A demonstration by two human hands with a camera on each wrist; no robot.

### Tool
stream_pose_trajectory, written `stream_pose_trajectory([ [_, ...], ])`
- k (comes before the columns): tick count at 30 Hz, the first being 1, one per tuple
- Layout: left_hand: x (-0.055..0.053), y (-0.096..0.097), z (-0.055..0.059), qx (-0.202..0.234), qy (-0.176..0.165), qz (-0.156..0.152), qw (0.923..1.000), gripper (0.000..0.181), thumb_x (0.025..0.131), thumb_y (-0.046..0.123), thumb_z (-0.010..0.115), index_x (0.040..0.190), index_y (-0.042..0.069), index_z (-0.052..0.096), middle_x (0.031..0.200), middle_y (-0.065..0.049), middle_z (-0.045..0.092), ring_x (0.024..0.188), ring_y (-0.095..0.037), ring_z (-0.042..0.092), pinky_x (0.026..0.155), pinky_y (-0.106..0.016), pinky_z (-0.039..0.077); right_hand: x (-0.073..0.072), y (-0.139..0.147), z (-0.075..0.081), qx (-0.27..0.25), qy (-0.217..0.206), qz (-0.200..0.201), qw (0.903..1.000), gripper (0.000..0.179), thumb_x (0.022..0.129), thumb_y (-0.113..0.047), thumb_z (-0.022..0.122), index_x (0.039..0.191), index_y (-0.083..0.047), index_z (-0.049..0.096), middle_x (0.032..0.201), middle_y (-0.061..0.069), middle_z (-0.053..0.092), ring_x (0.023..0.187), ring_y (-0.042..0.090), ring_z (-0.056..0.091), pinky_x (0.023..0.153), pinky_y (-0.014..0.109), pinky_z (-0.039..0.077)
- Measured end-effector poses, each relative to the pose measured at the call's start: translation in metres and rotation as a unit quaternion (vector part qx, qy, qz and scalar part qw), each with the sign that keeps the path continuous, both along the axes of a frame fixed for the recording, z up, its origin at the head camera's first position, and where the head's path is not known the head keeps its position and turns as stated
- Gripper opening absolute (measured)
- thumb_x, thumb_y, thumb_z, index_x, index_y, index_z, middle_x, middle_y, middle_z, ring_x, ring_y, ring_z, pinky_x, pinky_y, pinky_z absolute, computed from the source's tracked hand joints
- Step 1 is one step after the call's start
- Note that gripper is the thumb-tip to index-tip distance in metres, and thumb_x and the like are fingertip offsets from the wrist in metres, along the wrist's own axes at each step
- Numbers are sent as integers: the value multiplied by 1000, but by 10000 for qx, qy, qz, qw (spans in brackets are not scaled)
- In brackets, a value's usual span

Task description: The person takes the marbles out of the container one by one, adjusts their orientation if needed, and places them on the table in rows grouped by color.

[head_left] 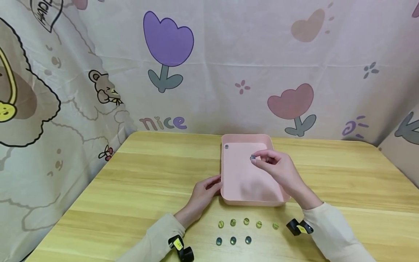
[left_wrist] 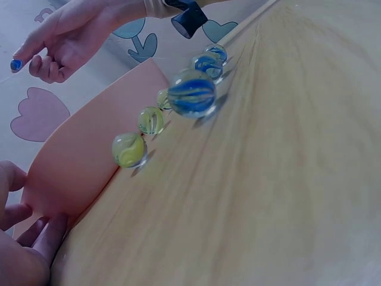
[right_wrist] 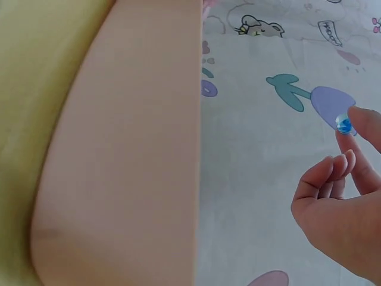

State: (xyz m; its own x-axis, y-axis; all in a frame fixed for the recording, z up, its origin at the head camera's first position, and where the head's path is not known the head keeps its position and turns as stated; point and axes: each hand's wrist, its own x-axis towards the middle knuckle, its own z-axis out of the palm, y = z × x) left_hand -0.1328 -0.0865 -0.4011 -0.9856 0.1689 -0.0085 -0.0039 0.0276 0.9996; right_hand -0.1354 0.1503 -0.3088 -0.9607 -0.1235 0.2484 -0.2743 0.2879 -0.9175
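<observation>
Between thumb and index finger, my right hand pinches a blue glass marble, held up over the pink tray. The other fingers of that hand curl in toward the palm. My left hand rests against the outside of the tray's left wall, fingertips touching it low down near the tabletop. Inside the tray, one marble lies in the far left corner. In front of the tray stands a row of several yellow marbles, and nearer still a row of three blue marbles.
The wooden table carries the tray near its back edge. Behind it hangs a printed cloth, which also covers the left and right sides. A small black camera is strapped on each wrist.
</observation>
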Motion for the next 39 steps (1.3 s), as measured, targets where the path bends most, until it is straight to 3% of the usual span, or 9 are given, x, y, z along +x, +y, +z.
stream_pose_trajectory([
  [25,3,-1,6,-42,32,42,10000,40,96,12,59,132,-6,54,130,-21,57,112,-27,59,92,-31,51,22,10,-8,121,-335,237,9991,21,87,-19,74,101,-3,71,74,0,49,67,13,47,59,22,42],
  [39,2,1,2,-61,2,45,10000,39,96,12,59,131,-6,55,129,-21,57,112,-28,59,93,-30,51,28,6,-13,236,-264,433,9984,18,86,-13,74,99,-1,71,70,0,48,62,13,43,51,22,36],
])
